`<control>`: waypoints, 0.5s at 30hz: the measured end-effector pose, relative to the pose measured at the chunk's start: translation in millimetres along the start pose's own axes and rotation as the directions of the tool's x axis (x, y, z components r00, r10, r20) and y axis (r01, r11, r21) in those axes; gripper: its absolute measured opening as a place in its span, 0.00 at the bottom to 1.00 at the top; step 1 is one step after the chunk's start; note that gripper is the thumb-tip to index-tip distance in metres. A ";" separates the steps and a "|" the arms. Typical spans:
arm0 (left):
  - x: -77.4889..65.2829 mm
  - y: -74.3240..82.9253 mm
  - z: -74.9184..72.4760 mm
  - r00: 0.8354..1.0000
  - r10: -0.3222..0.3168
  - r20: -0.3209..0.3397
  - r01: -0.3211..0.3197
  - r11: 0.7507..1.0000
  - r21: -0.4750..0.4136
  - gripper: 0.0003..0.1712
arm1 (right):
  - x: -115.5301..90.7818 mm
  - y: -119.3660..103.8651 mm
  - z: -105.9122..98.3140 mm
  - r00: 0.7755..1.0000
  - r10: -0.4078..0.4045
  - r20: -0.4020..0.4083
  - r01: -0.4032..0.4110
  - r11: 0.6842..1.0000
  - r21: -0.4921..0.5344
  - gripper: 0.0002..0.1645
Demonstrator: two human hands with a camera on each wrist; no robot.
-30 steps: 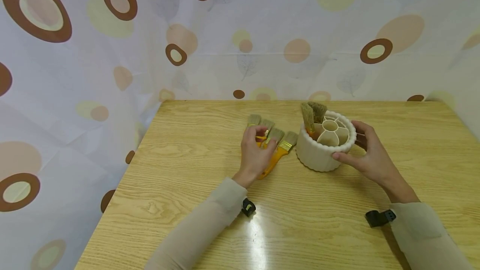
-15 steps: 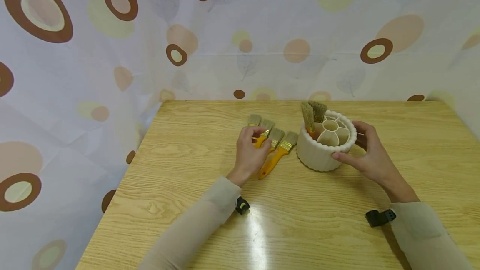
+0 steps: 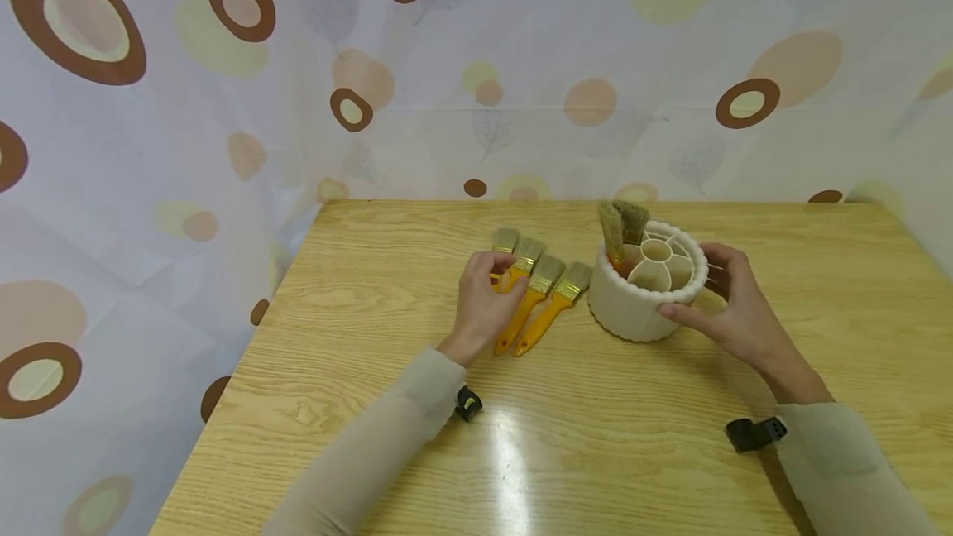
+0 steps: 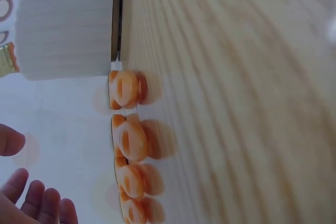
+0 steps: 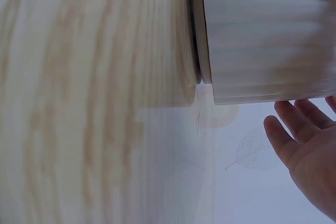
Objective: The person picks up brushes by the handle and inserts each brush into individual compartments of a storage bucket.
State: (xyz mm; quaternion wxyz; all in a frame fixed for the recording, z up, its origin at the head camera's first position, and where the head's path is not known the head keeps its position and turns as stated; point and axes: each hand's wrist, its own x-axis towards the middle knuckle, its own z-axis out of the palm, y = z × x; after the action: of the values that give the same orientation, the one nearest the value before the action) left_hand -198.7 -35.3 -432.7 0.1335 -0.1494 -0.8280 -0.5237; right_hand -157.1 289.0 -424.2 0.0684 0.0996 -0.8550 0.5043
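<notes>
My left hand (image 3: 484, 300) hovers over several paintbrushes lying side by side on the table, its thumb and fingers apart with nothing between them. The rightmost paintbrush (image 3: 549, 319) has an orange handle, a brass-coloured band and pale bristles; my hand partly hides the leftmost ones. In the left wrist view the orange handle ends (image 4: 132, 140) stand in a row. My right hand (image 3: 733, 321) grips the cream round divided holder (image 3: 629, 308), thumb at its near rim and fingers at its right side. Two paintbrushes (image 3: 612, 230) stand bristles up in its left compartments.
The wooden table (image 3: 357, 296) extends on both sides of the brushes and holder. Behind and to the left hangs a patterned cloth (image 3: 417, 147). Black wrist cameras are strapped near both cuffs.
My left hand has shifted left across the lying paintbrushes, uncovering more of the right-hand ones. The right hand and the holder have stayed in place.
</notes>
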 end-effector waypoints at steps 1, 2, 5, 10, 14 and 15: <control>0.3 -0.7 -1.1 1.000 -0.003 0.002 0.003 1.000 0.001 0.15 | -0.2 -0.3 0.1 1.000 0.001 0.000 -0.001 1.000 -0.001 0.56; 0.9 -1.9 -2.0 1.000 -0.005 0.002 0.005 1.000 0.004 0.15 | -0.2 -0.6 0.1 1.000 0.003 0.000 -0.003 1.000 0.000 0.55; 1.9 -3.5 -4.0 1.000 -0.014 0.005 0.014 1.000 0.010 0.15 | -0.5 -0.7 0.0 1.000 0.000 -0.006 0.000 1.000 -0.007 0.54; 3.3 -7.0 -6.9 1.000 -0.005 0.017 0.005 1.000 0.007 0.15 | -0.9 -0.3 -0.7 1.000 -0.005 -0.014 0.005 1.000 -0.014 0.54; 3.3 -9.8 -9.5 1.000 -0.010 0.027 0.009 1.000 0.016 0.14 | -1.0 0.5 -0.9 1.000 -0.007 -0.013 0.007 1.000 -0.011 0.53; 3.3 -10.4 -10.1 1.000 -0.011 0.030 0.010 1.000 0.026 0.14 | -1.1 0.8 -0.9 1.000 -0.008 -0.012 0.007 1.000 -0.010 0.53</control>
State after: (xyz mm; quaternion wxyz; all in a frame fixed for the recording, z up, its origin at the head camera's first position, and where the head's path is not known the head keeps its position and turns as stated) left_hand -205.1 -48.3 -435.8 0.1204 -0.1512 -0.8374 -0.5113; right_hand -156.3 290.3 -424.7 0.0760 0.0994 -0.8568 0.5003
